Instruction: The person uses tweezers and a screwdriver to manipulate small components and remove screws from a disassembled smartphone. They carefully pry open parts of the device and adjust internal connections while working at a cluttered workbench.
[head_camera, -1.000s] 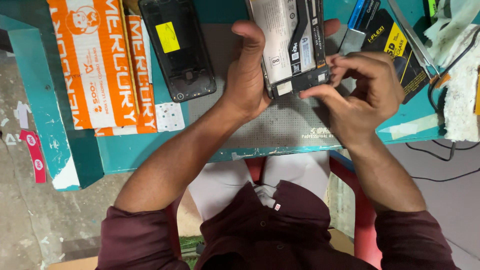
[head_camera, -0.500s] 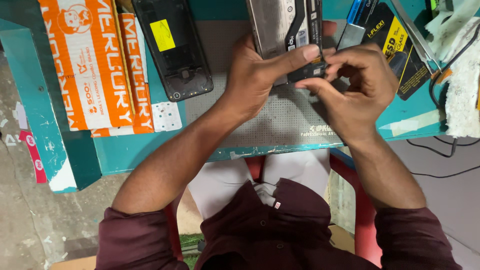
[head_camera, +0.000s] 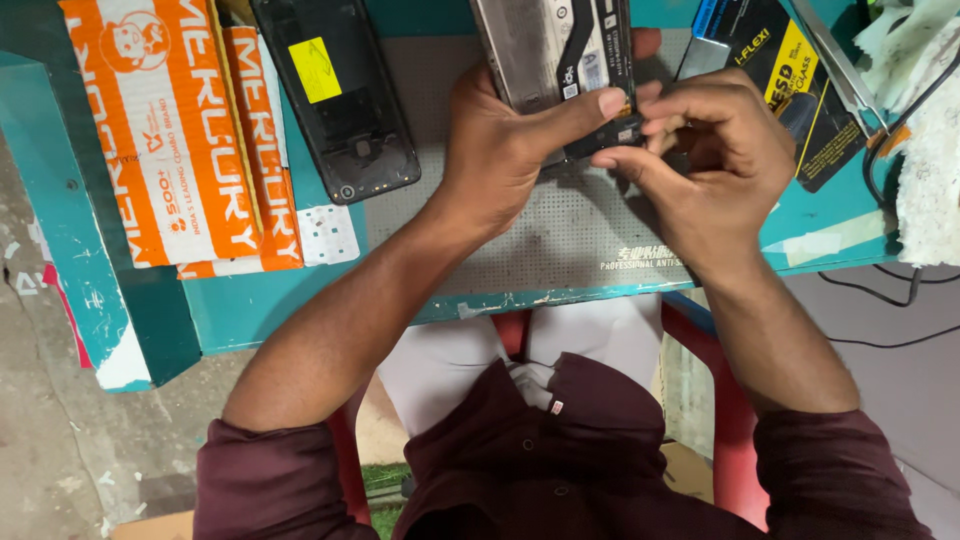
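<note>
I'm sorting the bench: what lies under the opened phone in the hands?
Under the opened phone lies a grey perforated work mat on the teal table. The left hand and right hand cover the phone's lower end and the mat beneath.

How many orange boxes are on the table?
2. A big orange box lies flat at the table's left end. A narrower orange box lies right beside it, next to the black phone shell. More could be hidden beyond the top edge.
</note>
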